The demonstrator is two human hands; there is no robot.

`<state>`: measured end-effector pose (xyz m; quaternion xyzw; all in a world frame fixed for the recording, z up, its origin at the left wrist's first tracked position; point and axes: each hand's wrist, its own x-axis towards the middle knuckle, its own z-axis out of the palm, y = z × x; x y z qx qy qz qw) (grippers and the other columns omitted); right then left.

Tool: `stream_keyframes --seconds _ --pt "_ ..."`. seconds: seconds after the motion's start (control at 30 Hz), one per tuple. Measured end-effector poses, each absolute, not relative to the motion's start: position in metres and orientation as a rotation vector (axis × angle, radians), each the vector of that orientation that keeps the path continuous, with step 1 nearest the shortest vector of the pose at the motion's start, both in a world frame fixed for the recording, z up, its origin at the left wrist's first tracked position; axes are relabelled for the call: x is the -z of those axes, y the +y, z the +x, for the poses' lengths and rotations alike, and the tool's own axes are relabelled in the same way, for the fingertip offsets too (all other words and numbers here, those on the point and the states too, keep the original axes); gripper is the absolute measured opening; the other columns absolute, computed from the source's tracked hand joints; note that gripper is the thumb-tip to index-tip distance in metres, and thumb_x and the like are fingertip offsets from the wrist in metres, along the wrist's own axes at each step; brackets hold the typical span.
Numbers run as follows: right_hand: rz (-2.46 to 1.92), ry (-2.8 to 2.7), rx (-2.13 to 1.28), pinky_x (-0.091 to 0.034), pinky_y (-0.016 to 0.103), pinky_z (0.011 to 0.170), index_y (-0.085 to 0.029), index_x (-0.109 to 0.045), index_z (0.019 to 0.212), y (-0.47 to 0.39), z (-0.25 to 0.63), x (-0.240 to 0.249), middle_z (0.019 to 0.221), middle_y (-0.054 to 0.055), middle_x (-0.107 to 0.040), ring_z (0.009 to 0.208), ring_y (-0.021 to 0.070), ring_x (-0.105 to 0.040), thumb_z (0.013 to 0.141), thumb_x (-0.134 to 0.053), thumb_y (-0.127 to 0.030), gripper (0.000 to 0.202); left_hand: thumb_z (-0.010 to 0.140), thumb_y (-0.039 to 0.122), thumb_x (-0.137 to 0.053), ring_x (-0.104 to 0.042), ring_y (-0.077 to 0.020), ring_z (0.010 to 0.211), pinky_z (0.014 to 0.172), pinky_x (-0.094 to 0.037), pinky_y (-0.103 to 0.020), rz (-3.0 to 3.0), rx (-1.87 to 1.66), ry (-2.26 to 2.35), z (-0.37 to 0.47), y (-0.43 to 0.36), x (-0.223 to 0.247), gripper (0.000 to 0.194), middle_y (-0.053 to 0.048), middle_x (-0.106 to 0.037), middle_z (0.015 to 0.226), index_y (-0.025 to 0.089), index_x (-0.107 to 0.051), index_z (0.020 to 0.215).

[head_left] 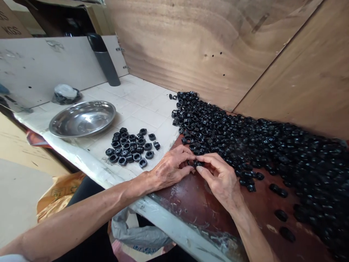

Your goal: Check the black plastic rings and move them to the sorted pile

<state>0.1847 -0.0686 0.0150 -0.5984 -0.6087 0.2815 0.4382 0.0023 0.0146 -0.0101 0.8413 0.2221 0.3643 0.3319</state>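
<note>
My left hand [173, 165] and my right hand [219, 176] meet over the reddish-brown board [191, 203], fingertips close together. Both are closed in a pinch around small black plastic rings [198, 163], partly hidden by the fingers. Just beyond my fingers begins a large heap of similar black plastic parts [231, 134]. Left of my left hand, a smaller group of black rings [131, 147] lies on the white tiled surface. A few stray black parts [278, 190] rest on the board to the right of my right hand.
A shallow metal bowl [83, 120] stands at the left, with a dark grey bottle [106, 62] behind it. Beside the bowl sits a small plastic bag [65, 94]. Plywood panels [191, 43] wall off the back. An orange-yellow sack [56, 194] and a grey bag [139, 233] are below the table edge.
</note>
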Motion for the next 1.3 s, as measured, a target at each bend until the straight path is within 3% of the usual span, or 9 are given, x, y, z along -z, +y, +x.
stream_keyframes --seconds 0.13,0.23,0.4,0.6,0.77,0.87,0.97,1.3 --pt "-1.510 -1.412 -0.724 -0.060 0.034 0.086 -0.023 -0.069 0.117 -0.070 0.185 -0.007 0.108 0.007 -0.072 0.096 0.0216 -0.071 0.090 -0.070 -0.032 0.028 0.086 0.012 -0.065 -0.071 -0.0197 0.096 0.084 -0.061 -0.035 2.139 -0.904 0.615 0.001 0.014 0.005 0.032 -0.009 -0.071 0.111 0.018 -0.065 0.118" --pt "-1.536 -1.364 -0.754 -0.061 0.031 0.076 -0.022 -0.067 0.109 -0.071 0.185 -0.005 0.095 0.005 -0.073 0.082 0.0195 -0.072 0.087 -0.075 -0.036 0.027 0.084 0.011 -0.066 -0.073 -0.0192 0.094 0.085 -0.062 -0.036 1.991 -0.843 0.651 0.001 0.011 0.002 0.039 -0.008 -0.072 0.111 0.019 -0.059 0.122" --pt "-1.524 -1.542 -0.625 -0.061 0.031 0.080 -0.027 -0.077 0.105 -0.070 0.186 -0.012 0.111 0.006 -0.074 0.096 0.0220 -0.073 0.095 -0.065 -0.035 0.018 0.087 0.013 -0.067 -0.075 -0.0192 0.097 0.090 -0.063 -0.036 1.702 -0.852 0.543 0.002 0.008 0.002 0.034 -0.008 -0.072 0.112 0.017 -0.056 0.119" --pt "-1.610 -1.472 -0.539 -0.060 0.028 0.069 -0.026 -0.076 0.104 -0.072 0.183 -0.015 0.096 0.004 -0.078 0.083 0.0209 -0.074 0.092 -0.069 -0.040 0.020 0.090 0.015 -0.067 -0.075 -0.0199 0.100 0.091 -0.062 -0.034 1.821 -0.869 0.574 -0.002 0.008 -0.002 0.026 -0.009 -0.075 0.113 0.016 -0.064 0.116" --pt "-1.578 -1.520 -0.432 -0.060 0.026 0.070 -0.025 -0.077 0.099 -0.073 0.180 -0.015 0.101 0.005 -0.079 0.085 0.0201 -0.075 0.092 -0.068 -0.041 0.019 0.092 0.021 -0.069 -0.074 -0.0206 0.104 0.093 -0.061 -0.034 1.954 -1.037 0.494 -0.001 0.012 0.001 0.021 -0.011 -0.075 0.111 0.015 -0.068 0.113" --pt "-1.592 -1.482 -0.347 -0.059 0.025 0.065 -0.025 -0.075 0.106 -0.074 0.179 -0.013 0.095 0.004 -0.079 0.078 0.0189 -0.075 0.092 -0.069 -0.041 0.022 0.092 0.021 -0.070 -0.073 -0.0211 0.105 0.092 -0.062 -0.034 1.986 -1.125 0.413 0.000 0.014 0.003 0.020 -0.013 -0.074 0.111 0.015 -0.069 0.111" --pt "-1.597 -1.469 -0.336 -0.058 0.024 0.062 -0.025 -0.074 0.101 -0.076 0.178 -0.011 0.093 0.003 -0.078 0.074 0.0179 -0.073 0.091 -0.071 -0.042 0.020 0.091 0.019 -0.073 -0.073 -0.0205 0.105 0.094 -0.061 -0.034 1.971 -1.146 0.398 0.001 0.015 0.002 0.021 -0.012 -0.075 0.109 0.015 -0.070 0.111" --pt "-1.450 -1.542 -0.389 -0.056 0.028 0.087 -0.027 -0.074 0.091 -0.075 0.179 -0.016 0.103 0.001 -0.074 0.097 0.0178 -0.071 0.093 -0.071 -0.025 0.004 0.080 0.018 -0.083 -0.073 -0.0210 0.099 0.094 -0.060 -0.034 1.598 -0.952 0.564 0.003 0.011 -0.002 0.023 -0.009 -0.077 0.105 0.014 -0.077 0.102"
